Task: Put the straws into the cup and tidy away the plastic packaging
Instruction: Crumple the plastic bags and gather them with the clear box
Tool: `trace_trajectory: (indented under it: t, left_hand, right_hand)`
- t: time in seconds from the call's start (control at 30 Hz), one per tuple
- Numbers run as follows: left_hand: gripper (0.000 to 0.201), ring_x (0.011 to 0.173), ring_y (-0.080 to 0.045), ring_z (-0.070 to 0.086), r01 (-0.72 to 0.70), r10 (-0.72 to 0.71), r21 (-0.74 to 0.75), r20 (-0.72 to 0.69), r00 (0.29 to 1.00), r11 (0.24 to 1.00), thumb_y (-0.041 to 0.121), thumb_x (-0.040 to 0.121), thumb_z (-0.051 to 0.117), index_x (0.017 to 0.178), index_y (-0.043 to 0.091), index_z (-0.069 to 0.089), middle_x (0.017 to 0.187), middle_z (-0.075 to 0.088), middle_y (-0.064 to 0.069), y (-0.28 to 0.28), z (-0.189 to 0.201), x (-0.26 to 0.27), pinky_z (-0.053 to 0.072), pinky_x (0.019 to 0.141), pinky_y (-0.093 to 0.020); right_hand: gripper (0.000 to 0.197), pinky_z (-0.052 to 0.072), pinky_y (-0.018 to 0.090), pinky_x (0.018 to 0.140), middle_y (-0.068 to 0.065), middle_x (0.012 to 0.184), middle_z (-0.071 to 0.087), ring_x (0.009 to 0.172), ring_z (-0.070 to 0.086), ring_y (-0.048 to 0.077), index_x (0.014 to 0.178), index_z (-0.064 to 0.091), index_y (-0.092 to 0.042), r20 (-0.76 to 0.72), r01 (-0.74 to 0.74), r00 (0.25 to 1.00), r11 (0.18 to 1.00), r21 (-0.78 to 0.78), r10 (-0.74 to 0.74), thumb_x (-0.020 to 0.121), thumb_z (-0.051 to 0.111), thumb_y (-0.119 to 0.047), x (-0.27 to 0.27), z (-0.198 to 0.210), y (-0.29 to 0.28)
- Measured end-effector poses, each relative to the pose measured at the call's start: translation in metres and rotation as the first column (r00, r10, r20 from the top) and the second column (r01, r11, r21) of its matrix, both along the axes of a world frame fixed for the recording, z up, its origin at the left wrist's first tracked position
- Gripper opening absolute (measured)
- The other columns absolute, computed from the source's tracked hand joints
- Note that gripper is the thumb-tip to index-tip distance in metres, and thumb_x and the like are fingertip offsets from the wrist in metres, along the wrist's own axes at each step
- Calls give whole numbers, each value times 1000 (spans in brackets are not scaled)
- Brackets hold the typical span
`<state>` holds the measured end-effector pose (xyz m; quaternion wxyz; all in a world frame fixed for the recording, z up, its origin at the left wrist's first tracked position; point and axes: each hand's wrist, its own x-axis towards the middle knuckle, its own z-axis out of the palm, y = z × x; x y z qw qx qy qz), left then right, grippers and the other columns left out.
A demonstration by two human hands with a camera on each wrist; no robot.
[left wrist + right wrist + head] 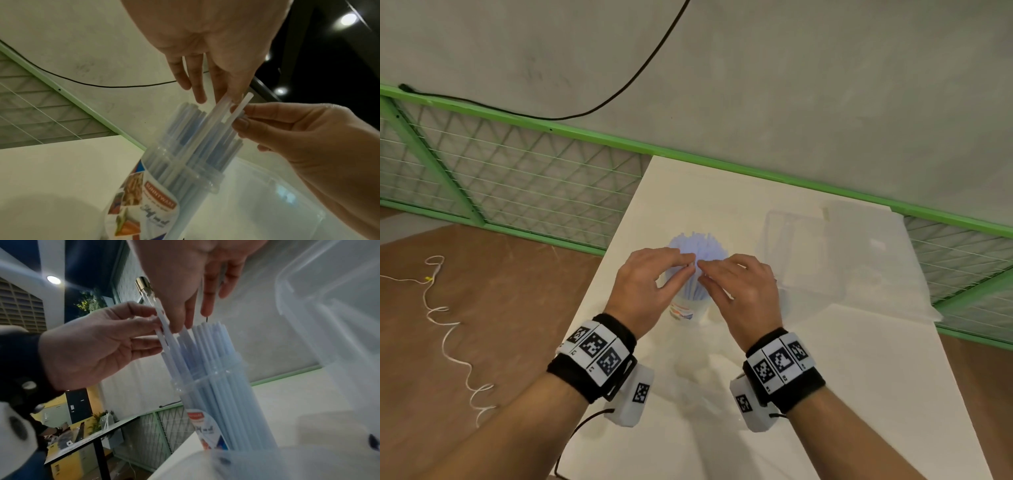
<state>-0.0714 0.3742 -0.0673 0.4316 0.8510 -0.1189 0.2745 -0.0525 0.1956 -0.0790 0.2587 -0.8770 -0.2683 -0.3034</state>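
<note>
A clear cup (685,313) with a printed label (156,196) stands on the white table (859,377), full of pale blue straws (700,246). Both hands hover over the straw tops. My left hand (650,277) pinches a couple of straws (232,110) that stick up higher than the rest. My right hand (739,284) meets it from the other side, with its fingertips (239,123) on the same straws (162,331). A faint, crumpled clear plastic wrapper (702,387) lies on the table in front of the cup.
A clear plastic box (804,253) sits just right of the cup. A green mesh fence (517,178) runs behind the table, with a black cable (619,92) on the grey wall. A white cord (445,329) lies on the brown floor to the left.
</note>
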Motion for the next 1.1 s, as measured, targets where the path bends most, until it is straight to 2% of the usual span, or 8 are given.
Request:
trace_trajectory:
  t: [0.27, 0.33, 0.47, 0.57, 0.67, 0.9, 1.0, 1.1]
  left_hand:
    - [14, 93, 6, 59, 10, -9, -18, 52, 999, 1000, 25, 82, 74, 84, 11, 76, 89, 70, 15, -4, -10, 9, 39, 91, -31]
    - [12, 98, 1, 63, 30, -32, 33, 41, 999, 999, 25, 84, 73, 84, 13, 75, 91, 75, 8, -3, -18, 9, 37, 94, -32]
    - [9, 123, -10, 57, -7, -4, 232, 46, 999, 973, 30, 89, 66, 84, 26, 72, 108, 72, 16, 4, -29, 6, 26, 97, -36]
    - [8, 128, -13, 53, -49, 31, 310, 62, 998, 950, 33, 88, 67, 83, 32, 73, 121, 67, 14, 6, -27, 0, 23, 96, -40]
    - [5, 132, -15, 50, -82, 64, 377, 60, 996, 923, 32, 86, 69, 83, 35, 72, 128, 64, 14, 7, -24, -7, 24, 96, -47]
    - [26, 138, -12, 42, -100, 119, 426, -18, 993, 899, 34, 91, 56, 115, 40, 66, 144, 50, 13, 12, -17, -16, 22, 99, -48]
    - [45, 145, -6, 29, -79, 145, 396, -139, 980, 915, 40, 95, 43, 139, 37, 48, 154, 37, 15, 11, -16, -15, 13, 107, -44]
    - [50, 148, -2, 17, 7, 102, 424, -235, 967, 906, 46, 97, 34, 147, 40, 37, 160, 24, 18, 7, -19, -12, 4, 110, -40]
  right_hand:
    - [17, 39, 38, 87, -16, 109, 72, 109, 61, 22, 100, 75, -24, 47, 71, 997, 993, -91, -67, 95, 60, -29, -2, -18, -2]
    - [15, 40, 40, 87, -16, 116, 69, 113, 58, 23, 102, 74, -24, 48, 88, 995, 987, -132, -83, 95, 62, -25, -4, -20, -1]
    - [31, 42, 38, 92, -8, 132, 62, 119, 55, 20, 121, 68, -18, -9, 53, 998, 993, -102, -55, 91, 62, -16, -13, -13, 0]
    - [50, 37, 33, 98, -3, 145, 51, 130, 50, 17, 139, 53, -13, -51, 7, 999, 994, -113, -12, 89, 59, -13, -25, -7, 0]
    - [51, 37, 37, 99, -5, 144, 52, 132, 48, 17, 139, 53, -13, -48, 12, 999, 986, -165, -20, 88, 57, -10, -31, -14, 1]
    - [52, 36, 39, 101, -6, 145, 51, 135, 46, 19, 137, 56, -16, -61, 31, 997, 976, -217, -45, 86, 55, -12, -31, -17, -3]
    - [40, 39, 35, 92, -7, 135, 59, 120, 53, 17, 129, 63, -20, -44, 58, 997, 988, -140, -65, 89, 62, -22, -23, -4, 0]
    - [17, 43, 37, 77, -9, 105, 70, 95, 58, 18, 104, 73, -24, -82, 20, 996, 994, -107, -29, 91, 66, -29, -9, 2, 3]
